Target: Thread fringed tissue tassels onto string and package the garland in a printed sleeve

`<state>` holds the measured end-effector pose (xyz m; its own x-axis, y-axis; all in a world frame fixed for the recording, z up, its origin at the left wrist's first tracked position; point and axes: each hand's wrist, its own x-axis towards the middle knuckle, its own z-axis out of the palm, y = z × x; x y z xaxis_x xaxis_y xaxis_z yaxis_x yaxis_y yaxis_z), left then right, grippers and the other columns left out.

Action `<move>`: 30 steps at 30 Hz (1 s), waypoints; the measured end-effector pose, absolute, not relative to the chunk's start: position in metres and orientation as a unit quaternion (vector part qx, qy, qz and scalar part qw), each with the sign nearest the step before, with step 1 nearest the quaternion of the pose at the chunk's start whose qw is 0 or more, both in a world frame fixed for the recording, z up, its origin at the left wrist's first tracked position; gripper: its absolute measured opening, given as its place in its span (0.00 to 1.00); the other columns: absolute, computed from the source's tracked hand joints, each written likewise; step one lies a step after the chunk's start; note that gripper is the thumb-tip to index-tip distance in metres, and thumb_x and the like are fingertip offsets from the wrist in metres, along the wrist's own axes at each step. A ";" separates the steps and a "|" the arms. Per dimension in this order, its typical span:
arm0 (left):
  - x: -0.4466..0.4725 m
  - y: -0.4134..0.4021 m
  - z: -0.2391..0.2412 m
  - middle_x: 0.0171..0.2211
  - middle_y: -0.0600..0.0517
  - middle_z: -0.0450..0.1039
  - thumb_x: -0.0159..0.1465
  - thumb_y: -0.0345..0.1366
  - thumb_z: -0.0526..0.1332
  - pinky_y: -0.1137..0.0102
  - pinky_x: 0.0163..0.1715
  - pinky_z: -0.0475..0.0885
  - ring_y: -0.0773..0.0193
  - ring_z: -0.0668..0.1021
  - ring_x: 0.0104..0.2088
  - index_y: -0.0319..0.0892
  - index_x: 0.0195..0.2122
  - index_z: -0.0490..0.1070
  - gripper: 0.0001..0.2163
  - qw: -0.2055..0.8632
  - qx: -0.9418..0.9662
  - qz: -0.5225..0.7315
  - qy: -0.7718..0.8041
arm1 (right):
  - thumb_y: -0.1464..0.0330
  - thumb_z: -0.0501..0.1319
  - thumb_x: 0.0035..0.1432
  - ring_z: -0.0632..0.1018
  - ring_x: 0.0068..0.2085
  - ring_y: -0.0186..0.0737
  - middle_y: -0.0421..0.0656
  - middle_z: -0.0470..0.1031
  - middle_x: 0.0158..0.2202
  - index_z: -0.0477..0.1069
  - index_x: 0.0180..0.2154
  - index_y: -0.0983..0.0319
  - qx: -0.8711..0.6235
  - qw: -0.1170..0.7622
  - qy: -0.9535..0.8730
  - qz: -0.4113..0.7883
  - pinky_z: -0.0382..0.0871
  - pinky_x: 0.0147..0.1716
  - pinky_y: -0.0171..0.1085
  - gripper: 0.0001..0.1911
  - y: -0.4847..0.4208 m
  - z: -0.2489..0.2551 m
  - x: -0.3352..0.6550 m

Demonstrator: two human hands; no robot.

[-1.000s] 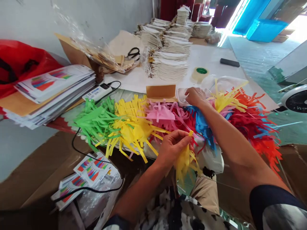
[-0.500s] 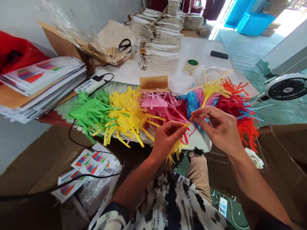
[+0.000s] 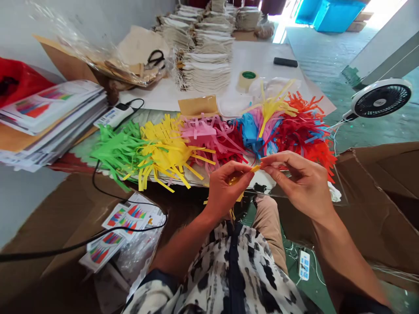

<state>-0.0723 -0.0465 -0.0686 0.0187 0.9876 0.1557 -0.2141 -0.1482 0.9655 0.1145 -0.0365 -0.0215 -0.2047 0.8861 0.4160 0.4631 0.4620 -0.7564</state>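
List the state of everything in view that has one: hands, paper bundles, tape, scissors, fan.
left hand: closed on the yellow fringe bundle, held upright.
right hand: pinching the bundle's top end.
fringe piles: lying loose in a row on the table.
tape roll: lying flat.
scissors: closed, lying on brown paper.
fan: whether it is running cannot be told.

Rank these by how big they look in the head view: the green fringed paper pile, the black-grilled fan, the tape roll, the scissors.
1. green fringed paper pile
2. fan
3. and 4. tape roll and scissors look alike; both lie far from the camera, so I leave them unranked.
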 end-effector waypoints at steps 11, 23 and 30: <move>-0.072 -0.057 -0.065 0.34 0.52 0.81 0.65 0.32 0.71 0.72 0.37 0.73 0.67 0.80 0.35 0.42 0.36 0.82 0.01 0.431 0.591 0.556 0.395 | 0.73 0.66 0.68 0.84 0.43 0.37 0.37 0.84 0.43 0.79 0.46 0.53 -0.435 0.384 -0.798 0.163 0.77 0.46 0.37 0.09 -0.055 -0.014 0.122; -0.065 -0.061 -0.065 0.34 0.52 0.81 0.66 0.31 0.70 0.72 0.36 0.72 0.67 0.79 0.34 0.42 0.37 0.81 0.01 0.441 0.612 0.528 0.391 | 0.74 0.65 0.68 0.83 0.42 0.37 0.38 0.82 0.42 0.76 0.46 0.55 -0.436 0.358 -0.807 0.175 0.76 0.45 0.37 0.09 -0.064 -0.015 0.130; -0.057 -0.061 -0.067 0.33 0.50 0.82 0.64 0.41 0.74 0.71 0.35 0.73 0.66 0.79 0.33 0.41 0.35 0.83 0.08 0.496 0.579 0.527 0.376 | 0.70 0.69 0.67 0.84 0.41 0.37 0.38 0.85 0.41 0.81 0.45 0.54 -0.463 0.386 -0.770 0.208 0.77 0.43 0.37 0.07 -0.068 -0.023 0.137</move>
